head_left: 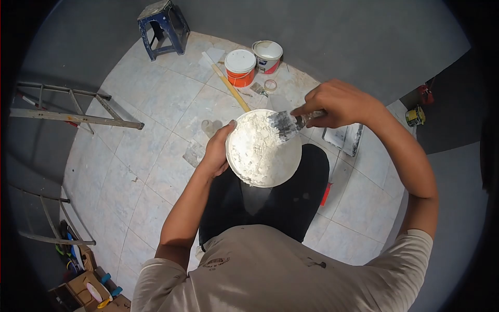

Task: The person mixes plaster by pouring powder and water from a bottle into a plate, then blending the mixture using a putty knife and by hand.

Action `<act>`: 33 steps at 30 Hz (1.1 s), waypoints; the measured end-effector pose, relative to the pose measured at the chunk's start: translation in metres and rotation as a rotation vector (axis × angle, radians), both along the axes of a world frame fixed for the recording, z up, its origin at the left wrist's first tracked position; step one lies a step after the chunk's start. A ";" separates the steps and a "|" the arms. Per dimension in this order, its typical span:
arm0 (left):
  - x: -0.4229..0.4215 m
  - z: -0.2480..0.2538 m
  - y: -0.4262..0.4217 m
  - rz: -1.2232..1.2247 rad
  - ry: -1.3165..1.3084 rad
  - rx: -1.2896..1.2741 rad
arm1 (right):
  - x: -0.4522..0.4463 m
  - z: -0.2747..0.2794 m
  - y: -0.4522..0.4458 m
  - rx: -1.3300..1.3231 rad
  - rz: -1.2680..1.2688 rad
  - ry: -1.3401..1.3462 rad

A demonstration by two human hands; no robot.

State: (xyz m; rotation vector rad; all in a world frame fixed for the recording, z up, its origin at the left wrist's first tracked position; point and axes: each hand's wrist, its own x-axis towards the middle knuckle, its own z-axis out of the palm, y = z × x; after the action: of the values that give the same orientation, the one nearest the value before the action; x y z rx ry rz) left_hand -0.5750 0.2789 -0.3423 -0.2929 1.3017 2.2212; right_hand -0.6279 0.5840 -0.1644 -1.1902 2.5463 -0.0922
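My left hand (220, 147) grips the left rim of a round white tub (283, 169), held above my knees and tilted toward me. White powder (253, 148), lumpy in places, covers the tub's left and middle parts. From the upper right, my right hand (332, 106) is closed around the handle of a putty knife (284, 126). Its broad, smeared blade rests over the powder near the tub's upper right edge. Whether the blade touches the powder I cannot tell.
A blue stool (165, 32) stands by the back wall near an orange bucket (240, 70) and a grey paint bucket (267, 58). A long yellow strip (228, 83) lies on the tiles. To the right sits a paint tray (344, 138); to the left, a ladder (78, 117).
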 end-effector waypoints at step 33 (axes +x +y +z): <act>0.000 -0.037 0.029 0.633 0.075 0.095 | 0.077 -0.050 -0.032 -0.513 -0.423 -0.083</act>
State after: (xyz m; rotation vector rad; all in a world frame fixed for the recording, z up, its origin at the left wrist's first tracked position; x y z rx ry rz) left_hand -0.5751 0.3083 -0.3796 -0.6656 1.2537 2.8282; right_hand -0.5513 0.5517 -0.2143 -0.7452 2.7388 -0.9162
